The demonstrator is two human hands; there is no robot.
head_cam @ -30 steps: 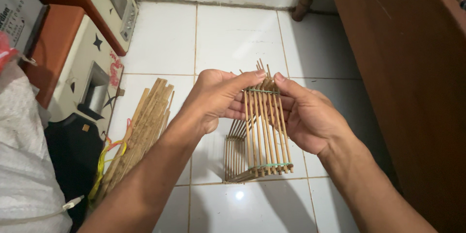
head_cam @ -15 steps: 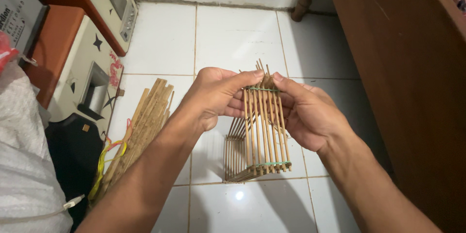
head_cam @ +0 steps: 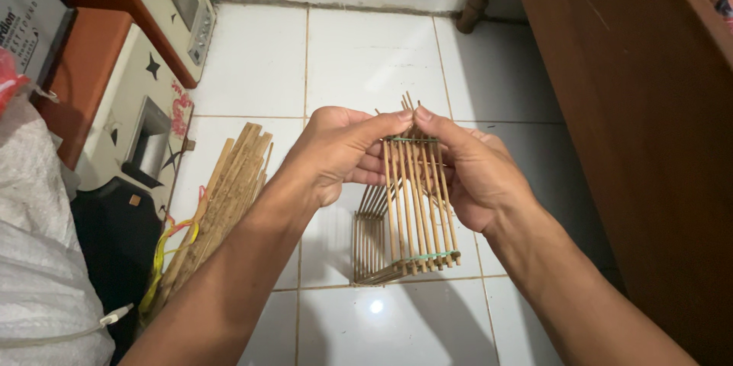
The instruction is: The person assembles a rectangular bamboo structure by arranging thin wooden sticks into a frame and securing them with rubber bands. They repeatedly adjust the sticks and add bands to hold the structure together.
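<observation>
A small cage-like frame of thin bamboo sticks (head_cam: 412, 206) is held up over the white tiled floor (head_cam: 366, 61). Green bands bind the sticks near the top and the bottom. My left hand (head_cam: 336, 152) grips the frame's top from the left, thumb resting on the upper band. My right hand (head_cam: 473, 175) grips it from the right, its thumb meeting the left thumb at the stick tips. The frame's far side is hidden behind my fingers.
A bundle of bamboo strips (head_cam: 221, 206) tied with yellow and red cord lies on the floor at left. Cream and orange machines (head_cam: 145, 106) and a white sack (head_cam: 38, 259) stand further left. A brown wooden cabinet (head_cam: 634, 122) fills the right side.
Both hands have shifted slightly; the thumbs have drawn together at the top band of the stick frame. The frame stays held in the same spot.
</observation>
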